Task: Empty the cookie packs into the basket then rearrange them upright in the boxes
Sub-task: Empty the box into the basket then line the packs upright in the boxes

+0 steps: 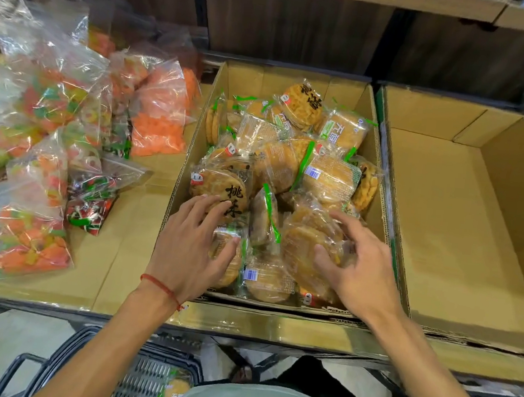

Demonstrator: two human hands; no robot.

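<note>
A cardboard box [300, 82] in the middle of the shelf is heaped with cookie packs [328, 176], lying flat and tilted in no order. The left hand [189, 249], a red string bracelet [159, 284] on its wrist, lies with fingers spread and nearly straight on the packs at the near left of the box, gripping nothing. The right hand [363, 268] curls thumb and fingers round a clear-wrapped pack [308, 236] at the near right. An empty box [467, 221] stands just beside, to the right. Bags of coloured candy [52, 102] lie to the left. Below the near shelf edge, a black basket [143, 371] holds one green-labelled pack [177, 389].
</note>
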